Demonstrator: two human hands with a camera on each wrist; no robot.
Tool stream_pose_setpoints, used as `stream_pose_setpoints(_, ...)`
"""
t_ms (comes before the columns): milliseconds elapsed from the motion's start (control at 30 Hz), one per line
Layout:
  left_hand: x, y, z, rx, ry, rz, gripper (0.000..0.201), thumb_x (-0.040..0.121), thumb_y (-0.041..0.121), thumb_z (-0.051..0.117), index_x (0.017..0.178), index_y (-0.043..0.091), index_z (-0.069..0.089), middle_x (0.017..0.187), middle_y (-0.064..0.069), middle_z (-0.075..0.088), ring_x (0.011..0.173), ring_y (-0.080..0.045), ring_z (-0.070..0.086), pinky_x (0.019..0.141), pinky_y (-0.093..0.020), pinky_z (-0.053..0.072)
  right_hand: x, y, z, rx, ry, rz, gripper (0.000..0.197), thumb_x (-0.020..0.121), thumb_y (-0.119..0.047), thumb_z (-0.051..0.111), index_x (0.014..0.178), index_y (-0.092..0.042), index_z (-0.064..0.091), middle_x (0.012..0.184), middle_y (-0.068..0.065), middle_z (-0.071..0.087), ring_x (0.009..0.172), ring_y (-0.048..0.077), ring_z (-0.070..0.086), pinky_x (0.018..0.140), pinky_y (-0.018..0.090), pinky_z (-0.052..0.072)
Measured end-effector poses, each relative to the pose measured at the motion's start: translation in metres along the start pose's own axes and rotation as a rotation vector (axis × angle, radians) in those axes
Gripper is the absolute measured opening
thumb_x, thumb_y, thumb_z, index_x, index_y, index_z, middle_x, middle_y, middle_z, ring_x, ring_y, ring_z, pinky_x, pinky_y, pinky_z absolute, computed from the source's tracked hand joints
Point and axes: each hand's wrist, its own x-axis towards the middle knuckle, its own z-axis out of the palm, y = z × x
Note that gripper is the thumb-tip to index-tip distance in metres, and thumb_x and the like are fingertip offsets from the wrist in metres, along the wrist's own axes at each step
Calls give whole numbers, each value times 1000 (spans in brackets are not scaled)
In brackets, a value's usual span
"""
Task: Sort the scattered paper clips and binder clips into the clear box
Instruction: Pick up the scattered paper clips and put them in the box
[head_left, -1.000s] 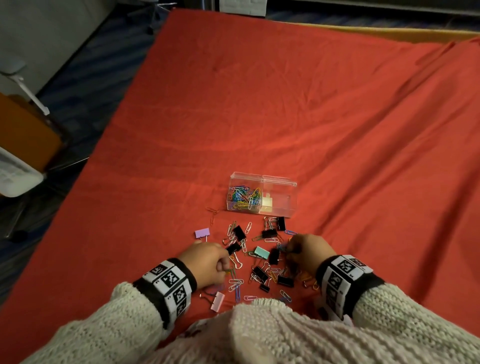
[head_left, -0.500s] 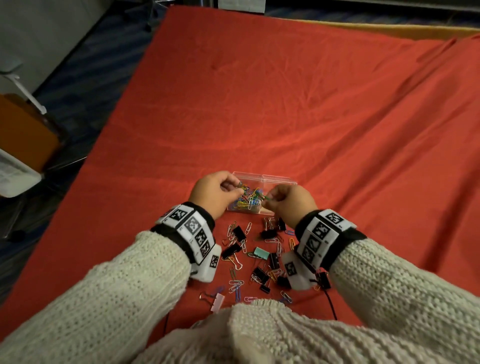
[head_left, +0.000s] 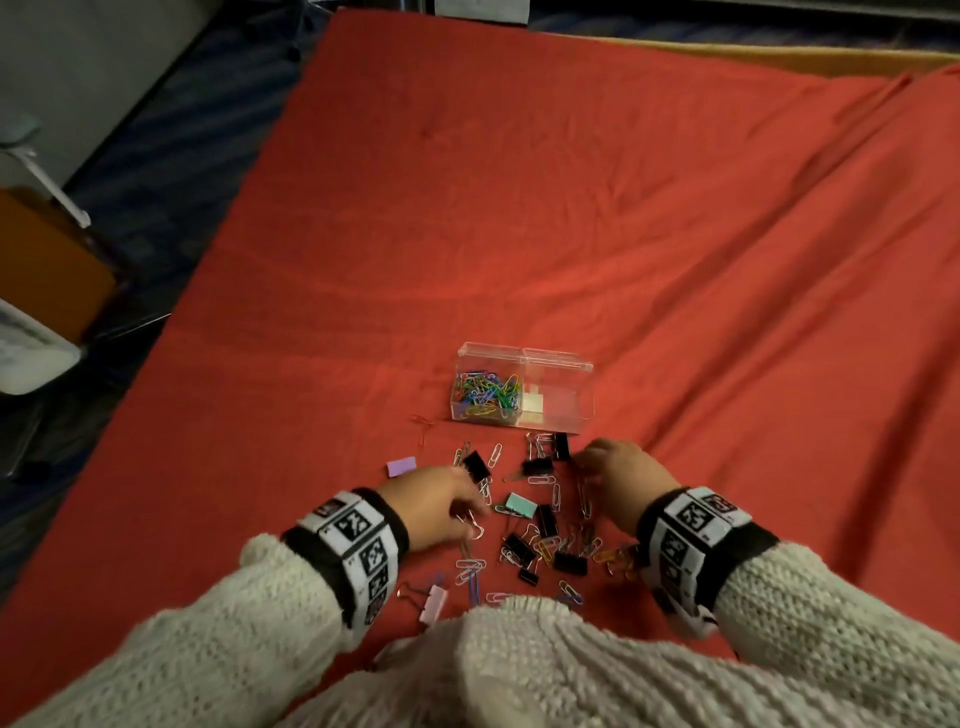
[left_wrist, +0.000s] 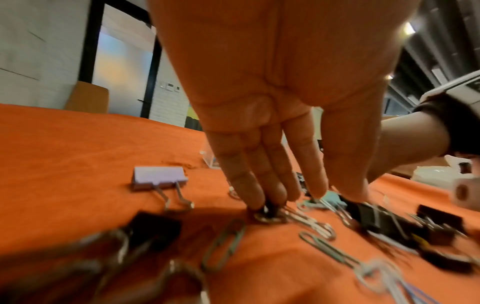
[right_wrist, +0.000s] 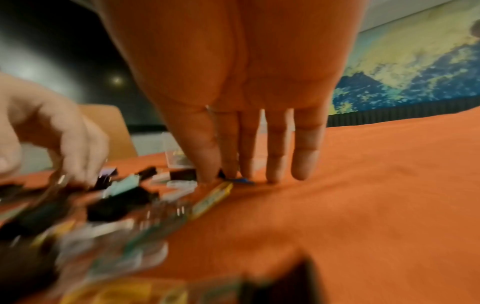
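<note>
I have both palms facing down over the clip pile on the red cloth (head_left: 623, 234). My left hand (head_left: 434, 501) has straight fingers (left_wrist: 255, 185) touching a silver paper clip (left_wrist: 270, 216). My right hand (head_left: 621, 478) spreads its fingers (right_wrist: 275, 156) narrowly, tips on the cloth beside a blue paper clip (right_wrist: 241, 180). The clear box (head_left: 522, 387) sits just beyond.

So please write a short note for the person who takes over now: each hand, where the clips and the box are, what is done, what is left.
Left hand: straight fingers press down on a silver paper clip; nothing lifted.
Right hand: fingers straight, tips down on the red cloth at a blue paper clip; holds nothing.
Clear box: just beyond the pile, open. Its left compartment holds colored paper clips; the right one holds no clips that I can see.
Done: part of the paper clips.
Left: all binder clips, such as the teal one and the lilac one, plus the loose paper clips.
</note>
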Motion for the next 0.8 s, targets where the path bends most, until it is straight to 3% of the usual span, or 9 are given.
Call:
stream_pose_setpoints(133, -6, 3, 26, 136, -17, 40, 45, 80, 32, 67, 124, 26, 57, 125, 4, 48, 119, -14, 37, 105, -31, 34, -12, 12, 24, -82, 23, -129, 59, 84, -11, 48, 137, -35, 37, 143, -15, 39, 116, 20, 42, 100, 36, 42)
stream_pose_setpoints(233, -9, 4, 32, 184, 48, 13, 41, 75, 38, 70, 112, 26, 61, 117, 4, 47, 116, -16, 38, 102, -36, 37, -19, 14, 27, -75, 3, -201, 52, 85, -11, 48, 133, -33, 44, 137, -12, 45, 116, 17, 44, 102, 30, 39)
stream_pose_setpoints(300, -10, 7, 35, 190, 116, -25, 39, 71, 41, 73, 102, 24, 59, 112, 3, 48, 112, -16, 40, 98, -34, 38, -22, 13, 28, -41, -23, -200, 48, 84, -17, 55, 129, -30, 50, 130, -6, 50, 116, 19, 47, 101, 26, 37)
stream_pose_setpoints(367, -12, 9, 39, 152, 124, -91, 48, 64, 42, 78, 102, 22, 55, 111, 2, 48, 107, -17, 43, 92, -32, 39, -26, 10, 30, 11, -27, -179, 54, 76, -17, 64, 127, -28, 51, 123, -1, 51, 114, 21, 51, 98, 25, 39)
stream_pose_setpoints(467, -12, 12, 47, 115, 125, -141, 50, 65, 35, 80, 104, 20, 53, 111, 0, 50, 104, -19, 50, 87, -33, 42, -33, 3, 32, 51, -44, -120, 56, 73, -20, 68, 125, -23, 50, 119, 4, 49, 109, 23, 53, 92, 27, 41)
stream_pose_setpoints(633, -13, 11, 51, 63, 186, -145, 14, 80, 14, 62, 93, 18, 61, 105, 0, 53, 98, -19, 55, 86, -34, 48, -35, -1, 28, 58, -68, -18, 22, 82, -16, 56, 103, -13, 60, 101, 3, 51, 102, 26, 58, 83, 29, 42)
stream_pose_setpoints(733, -13, 6, 53, 42, 241, -115, 23, 78, 0, 50, 88, 18, 59, 96, 2, 53, 93, -20, 56, 82, -34, 48, -35, -1, 27, 35, -84, -8, 21, 82, -19, 56, 101, -13, 62, 108, 6, 59, 102, 25, 58, 84, 28, 42)
stream_pose_setpoints(800, -15, 5, 54, 10, 283, -111, 23, 75, 0, 51, 85, 21, 53, 87, 7, 49, 89, -19, 55, 76, -31, 45, -36, -3, 27, 24, -97, 7, 22, 82, -22, 57, 102, -14, 62, 111, 6, 62, 103, 24, 58, 84, 28, 42)
